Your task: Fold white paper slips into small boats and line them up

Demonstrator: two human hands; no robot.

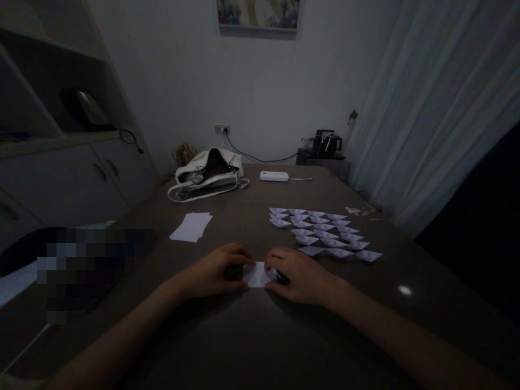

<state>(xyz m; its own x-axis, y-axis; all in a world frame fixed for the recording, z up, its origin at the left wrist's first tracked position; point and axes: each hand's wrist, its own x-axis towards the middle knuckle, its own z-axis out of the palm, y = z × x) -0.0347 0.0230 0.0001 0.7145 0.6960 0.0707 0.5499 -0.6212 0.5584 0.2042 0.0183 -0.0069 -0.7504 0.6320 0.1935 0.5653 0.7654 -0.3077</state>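
A small white sheet of paper (259, 275) lies on the dark table right in front of me. My left hand (224, 271) grips its left end between thumb and fingers. At the other end, my right hand (298, 273) holds the paper the same way, thumb at the near edge and fingers at the far one. Beyond my right hand stand several folded paper boats (325, 234) in rough rows. A small stack of white paper sheets (192, 226) rests beyond my left hand.
A white handbag (209, 172) stands at the far left of the table (260, 346). Right of it lies a white power strip or similar device (274, 176) with a short cord. Paper scraps (359, 210) lie near the right edge. A blurred-out item sits at the left.
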